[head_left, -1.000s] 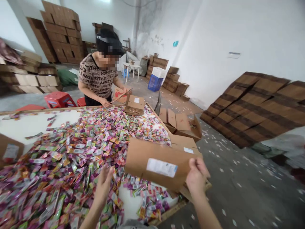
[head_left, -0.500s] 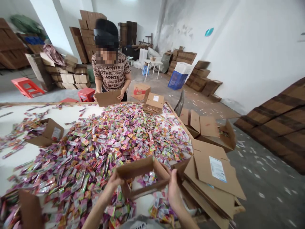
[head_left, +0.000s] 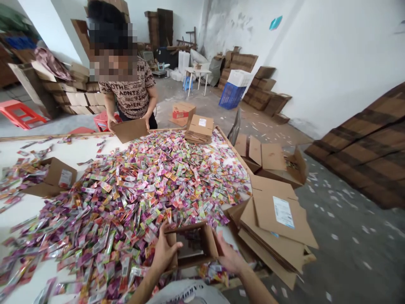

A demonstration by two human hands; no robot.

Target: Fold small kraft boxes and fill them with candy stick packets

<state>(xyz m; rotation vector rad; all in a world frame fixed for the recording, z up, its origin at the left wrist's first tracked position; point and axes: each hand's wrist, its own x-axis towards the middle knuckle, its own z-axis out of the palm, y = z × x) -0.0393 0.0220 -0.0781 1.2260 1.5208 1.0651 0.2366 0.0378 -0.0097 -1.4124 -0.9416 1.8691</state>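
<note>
A small brown cardboard box (head_left: pixel 193 244), opened into shape, stands at the near edge of the table between my hands. My left hand (head_left: pixel 165 252) grips its left wall with the thumb over the rim. My right hand (head_left: pixel 228 256) is pressed flat against its right side, fingers stretched out. Just beyond the box spreads a big heap of colourful small sachets (head_left: pixel 133 190) on the white table (head_left: pixel 28 207).
A stack of flat cardboard blanks (head_left: pixel 275 228) lies at my right on the table corner. Across the table a person holds a flat blank (head_left: pixel 130 129). An open box (head_left: pixel 52 177) sits at left, another stack (head_left: pixel 198 128) at the far edge, and cartons stand on the floor.
The flat blank I held at the right has been opened into a box and brought down to the table edge before me. Both hands moved in around it.
</note>
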